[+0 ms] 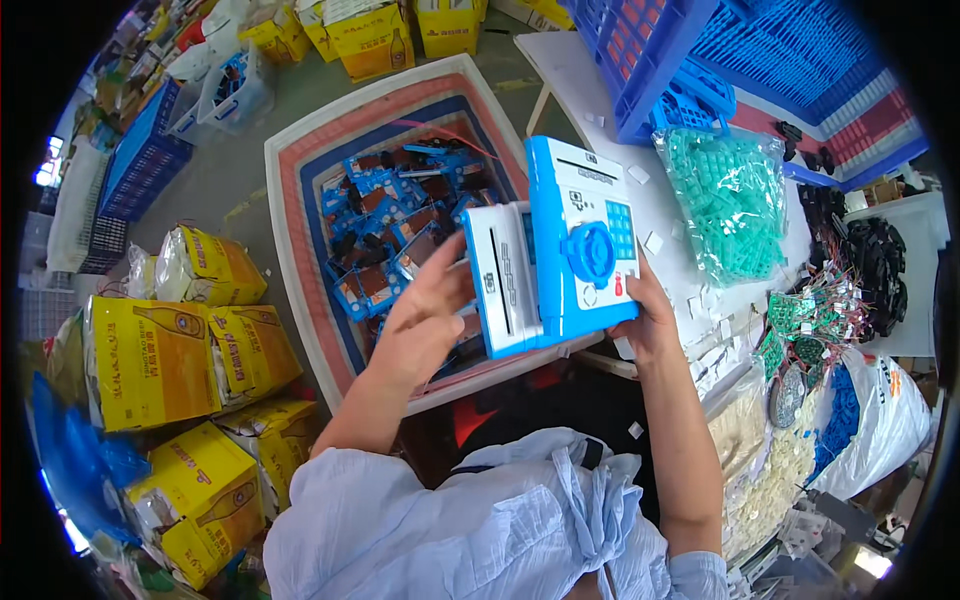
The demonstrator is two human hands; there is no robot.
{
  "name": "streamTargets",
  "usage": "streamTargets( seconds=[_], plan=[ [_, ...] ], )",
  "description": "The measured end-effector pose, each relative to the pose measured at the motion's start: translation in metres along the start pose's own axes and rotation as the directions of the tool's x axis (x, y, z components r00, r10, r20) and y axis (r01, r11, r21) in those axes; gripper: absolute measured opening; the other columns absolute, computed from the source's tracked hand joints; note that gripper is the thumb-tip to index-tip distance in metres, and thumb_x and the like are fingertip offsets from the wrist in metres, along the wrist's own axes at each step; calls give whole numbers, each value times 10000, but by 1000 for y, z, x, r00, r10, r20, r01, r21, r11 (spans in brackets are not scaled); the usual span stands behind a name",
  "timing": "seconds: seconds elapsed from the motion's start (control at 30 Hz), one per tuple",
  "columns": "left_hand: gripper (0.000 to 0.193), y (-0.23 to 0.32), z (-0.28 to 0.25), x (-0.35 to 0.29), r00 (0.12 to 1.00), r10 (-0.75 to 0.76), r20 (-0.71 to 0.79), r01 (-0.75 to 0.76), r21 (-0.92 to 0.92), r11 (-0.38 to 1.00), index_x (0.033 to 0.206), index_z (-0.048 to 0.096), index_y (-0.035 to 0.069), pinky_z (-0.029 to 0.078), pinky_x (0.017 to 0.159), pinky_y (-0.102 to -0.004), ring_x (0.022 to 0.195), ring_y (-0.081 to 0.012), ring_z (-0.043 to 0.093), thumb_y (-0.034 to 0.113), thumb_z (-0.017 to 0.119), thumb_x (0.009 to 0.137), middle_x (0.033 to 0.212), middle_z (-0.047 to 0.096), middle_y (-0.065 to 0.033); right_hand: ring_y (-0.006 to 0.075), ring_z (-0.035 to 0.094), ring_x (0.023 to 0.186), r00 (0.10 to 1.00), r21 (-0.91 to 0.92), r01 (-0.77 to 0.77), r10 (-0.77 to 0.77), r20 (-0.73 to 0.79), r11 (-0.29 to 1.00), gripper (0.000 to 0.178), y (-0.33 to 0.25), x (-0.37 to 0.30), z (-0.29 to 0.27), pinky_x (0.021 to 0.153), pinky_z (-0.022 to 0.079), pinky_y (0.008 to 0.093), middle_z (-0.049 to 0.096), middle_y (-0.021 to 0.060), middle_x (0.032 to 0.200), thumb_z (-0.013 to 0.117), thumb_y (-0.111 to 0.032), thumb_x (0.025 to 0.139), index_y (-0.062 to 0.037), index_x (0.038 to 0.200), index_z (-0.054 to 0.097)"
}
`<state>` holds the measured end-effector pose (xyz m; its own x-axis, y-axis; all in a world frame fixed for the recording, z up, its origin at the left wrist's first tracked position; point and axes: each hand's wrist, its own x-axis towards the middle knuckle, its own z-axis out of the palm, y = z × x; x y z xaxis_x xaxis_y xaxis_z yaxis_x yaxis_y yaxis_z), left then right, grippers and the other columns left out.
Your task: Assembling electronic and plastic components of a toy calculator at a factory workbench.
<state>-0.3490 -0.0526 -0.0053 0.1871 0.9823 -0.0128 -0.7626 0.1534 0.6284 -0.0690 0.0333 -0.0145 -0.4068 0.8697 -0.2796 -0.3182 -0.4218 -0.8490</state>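
Raised over a big bin are two blue-and-white toy safe front panels. The upper panel (592,255) has a round blue dial, a blue keypad and a slot along its top. Partly under it, on its left, a second panel (500,275) shows a similar slot; the rest of that one is hidden. My right hand (650,308) grips the upper panel by its lower right edge, with some fingers out of sight behind it. Just left of the second panel is my left hand (422,312), slightly blurred, fingers apart; whether a fingertip touches its edge I cannot tell.
Blue parts with brown pieces (385,225) fill the white-rimmed bin (290,200). On the right, a white table (640,205) carries a bag of green parts (725,200), wired circuit boards (800,320) and a blue crate (640,60). Yellow cartons (150,360) stand at left.
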Motion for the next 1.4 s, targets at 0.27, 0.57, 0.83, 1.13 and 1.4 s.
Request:
streamTargets(
  seconds=[0.27,0.57,0.83,1.13,1.4],
  plan=[
    [721,-12,11,-19,970,236,-53,-148,640,754,1516,256,-6,445,1083,-438,1354,-265,485,-19,626,898,1441,454,-168,302,597,1241,994,205,26,-47,97,978,874,18,-7,-9,1043,483,396,559,168,1410,609,-111,717,-4,1535,320],
    [727,-13,4,-34,934,273,232,-347,769,536,1482,253,-41,413,1086,-411,1287,-273,538,-66,648,872,1396,492,-193,336,653,1154,948,333,61,-159,275,941,784,20,-5,-38,997,517,435,675,139,1254,569,-11,567,-20,1351,563],
    [493,-20,-8,-28,926,376,38,-347,482,805,1418,401,-11,449,1069,-415,1281,-282,555,118,611,991,1367,549,-178,238,666,1080,983,-13,99,-96,159,995,639,8,-16,-11,1003,489,365,695,114,1189,617,-4,636,40,1273,612],
    [314,-24,-32,-13,824,531,196,-526,614,589,1224,603,-15,390,1098,-481,1161,-299,599,198,604,994,1223,635,-189,291,577,1269,958,-264,254,-205,199,930,618,30,1,9,1092,435,427,562,191,1416,644,-43,875,-20,1468,471],
    [515,0,26,-11,893,439,101,-276,893,356,1398,463,-43,438,1006,-365,1159,-298,589,104,638,936,1280,572,-208,263,621,1173,985,259,-138,106,135,956,522,79,9,10,1027,483,458,608,114,1330,516,-16,879,-67,1398,517]
  ],
)
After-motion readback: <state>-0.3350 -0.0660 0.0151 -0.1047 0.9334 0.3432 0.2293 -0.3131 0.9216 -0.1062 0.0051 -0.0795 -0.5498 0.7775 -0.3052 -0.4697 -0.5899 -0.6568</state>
